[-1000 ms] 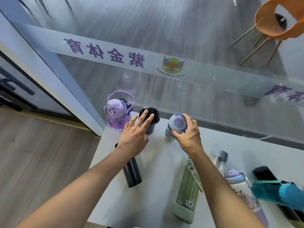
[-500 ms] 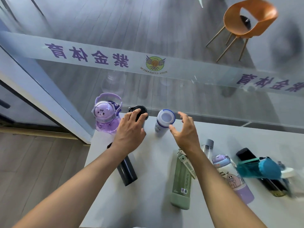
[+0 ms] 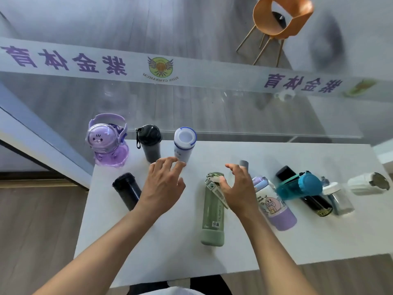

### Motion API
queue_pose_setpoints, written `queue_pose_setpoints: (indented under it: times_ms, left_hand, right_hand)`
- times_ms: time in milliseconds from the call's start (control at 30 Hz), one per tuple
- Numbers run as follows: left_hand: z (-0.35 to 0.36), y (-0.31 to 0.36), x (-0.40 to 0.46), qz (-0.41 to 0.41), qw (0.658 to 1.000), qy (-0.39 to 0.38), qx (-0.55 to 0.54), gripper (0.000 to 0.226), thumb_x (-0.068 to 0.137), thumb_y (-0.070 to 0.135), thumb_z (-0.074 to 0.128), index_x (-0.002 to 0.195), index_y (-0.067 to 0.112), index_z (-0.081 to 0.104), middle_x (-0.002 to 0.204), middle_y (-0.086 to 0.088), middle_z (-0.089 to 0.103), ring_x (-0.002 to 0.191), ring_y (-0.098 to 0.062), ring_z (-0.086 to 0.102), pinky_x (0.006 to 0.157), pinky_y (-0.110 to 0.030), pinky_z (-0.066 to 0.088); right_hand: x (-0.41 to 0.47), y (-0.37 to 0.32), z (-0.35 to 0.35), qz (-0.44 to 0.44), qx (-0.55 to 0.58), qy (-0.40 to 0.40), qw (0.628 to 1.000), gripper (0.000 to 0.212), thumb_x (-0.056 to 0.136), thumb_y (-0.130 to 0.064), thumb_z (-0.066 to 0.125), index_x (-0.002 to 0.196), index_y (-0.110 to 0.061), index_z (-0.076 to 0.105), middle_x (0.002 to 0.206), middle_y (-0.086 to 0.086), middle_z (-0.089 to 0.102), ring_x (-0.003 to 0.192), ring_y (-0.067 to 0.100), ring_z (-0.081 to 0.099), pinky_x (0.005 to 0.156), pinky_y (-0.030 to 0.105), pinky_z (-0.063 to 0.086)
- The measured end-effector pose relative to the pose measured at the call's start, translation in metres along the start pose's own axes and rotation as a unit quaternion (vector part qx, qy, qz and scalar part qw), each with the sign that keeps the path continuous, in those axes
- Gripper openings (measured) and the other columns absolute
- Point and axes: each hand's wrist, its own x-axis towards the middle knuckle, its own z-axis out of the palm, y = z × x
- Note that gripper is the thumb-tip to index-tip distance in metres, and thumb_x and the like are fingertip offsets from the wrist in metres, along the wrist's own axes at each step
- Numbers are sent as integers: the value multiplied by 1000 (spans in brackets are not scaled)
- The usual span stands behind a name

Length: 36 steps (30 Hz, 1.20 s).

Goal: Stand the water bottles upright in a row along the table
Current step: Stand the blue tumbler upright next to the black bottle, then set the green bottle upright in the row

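Observation:
Three bottles stand upright along the table's far edge: a purple cartoon bottle (image 3: 107, 145), a black-lidded grey one (image 3: 150, 143) and a white one with a blue rim (image 3: 184, 144). Lying flat are a dark flask (image 3: 125, 190), a green bottle (image 3: 212, 211), a lilac cartoon bottle (image 3: 274, 205), a teal bottle (image 3: 299, 187), a black bottle (image 3: 308, 199), a clear jar-like bottle (image 3: 338, 199) and a white bottle (image 3: 368, 184). My left hand (image 3: 163, 186) hovers open just before the upright ones. My right hand (image 3: 238, 188) is open over the green bottle's cap, holding nothing.
The white table (image 3: 170, 241) stands against a glass wall (image 3: 191, 103) with a printed band. Its front edge runs near my body. An orange chair (image 3: 280, 18) stands beyond the glass. Wooden floor lies to the left of the table.
Both hands have let go of the upright black-lidded and white bottles and drawn back toward me. The right hand now hovers over the lying green bottle.

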Motion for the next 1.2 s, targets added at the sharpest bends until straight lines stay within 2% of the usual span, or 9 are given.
queue_pose_setpoints:
  times_ms: [200, 500, 600, 733, 800, 900, 1033, 1100, 1200]
  left_hand:
    - [17, 32, -16, -42, 999, -5, 24, 38, 79, 15, 68, 117, 14, 65, 122, -9, 62, 114, -34, 55, 95, -46, 43]
    - [57, 86, -36, -155, 987, -23, 40, 35, 85, 22, 62, 120, 20, 63, 120, -2, 62, 113, -28, 55, 98, -43, 44]
    - [65, 95, -45, -181, 982, -28, 47, 34, 84, 22, 63, 118, 21, 63, 117, -1, 62, 111, -27, 56, 97, -42, 44]
    - [68, 98, -55, -202, 977, -39, 54, 33, 83, 21, 64, 117, 21, 63, 115, 0, 63, 110, -26, 57, 95, -42, 44]
    - [69, 97, -56, -211, 975, -48, 55, 33, 84, 21, 64, 117, 20, 63, 115, 0, 63, 108, -26, 57, 95, -42, 44]
    - [70, 93, -55, -218, 973, -54, 52, 32, 84, 21, 63, 117, 20, 64, 114, 0, 63, 109, -27, 56, 95, -42, 45]
    - [69, 87, -52, -224, 972, -50, 48, 32, 85, 22, 62, 117, 21, 63, 114, 1, 63, 110, -26, 56, 96, -41, 44]
    - [68, 84, -51, -222, 973, -47, 49, 32, 85, 22, 62, 117, 21, 63, 113, 1, 63, 109, -26, 56, 96, -40, 45]
    - [68, 80, -50, -218, 974, -45, 48, 31, 85, 22, 63, 116, 21, 64, 112, 2, 63, 108, -26, 57, 95, -41, 46]
  right_hand:
    - [0, 38, -12, -16, 1, -43, 999, 38, 89, -28, 68, 126, -21, 61, 120, 6, 60, 108, 25, 59, 94, 44, 50]
    - [34, 74, -8, -13, -22, -198, 980, 43, 91, -40, 60, 131, -27, 55, 127, 2, 56, 112, 24, 59, 96, 39, 49]
    - [47, 75, 2, 2, -13, -244, 970, 45, 92, -43, 59, 133, -27, 53, 130, 6, 54, 118, 27, 56, 99, 34, 43]
    - [67, 66, 21, 47, -30, -302, 952, 61, 92, -54, 56, 142, -23, 41, 134, 15, 47, 124, 35, 52, 104, 39, 40]
    - [74, 60, 32, 70, -48, -320, 944, 66, 90, -57, 56, 142, -21, 36, 134, 18, 46, 122, 39, 53, 100, 42, 42]
    - [84, 49, 46, 114, -77, -338, 931, 70, 84, -58, 59, 136, -17, 37, 129, 20, 50, 115, 40, 56, 87, 40, 44]
    - [99, 41, 61, 204, -94, -368, 902, 78, 74, -57, 72, 131, -14, 40, 129, 14, 58, 115, 34, 60, 88, 37, 51]
    - [103, 43, 66, 234, -74, -380, 892, 85, 71, -58, 76, 132, -10, 40, 128, 14, 59, 113, 34, 61, 91, 43, 55]
    - [103, 48, 69, 289, 19, -373, 881, 92, 61, -51, 87, 131, -7, 46, 123, 14, 61, 104, 31, 64, 84, 48, 60]
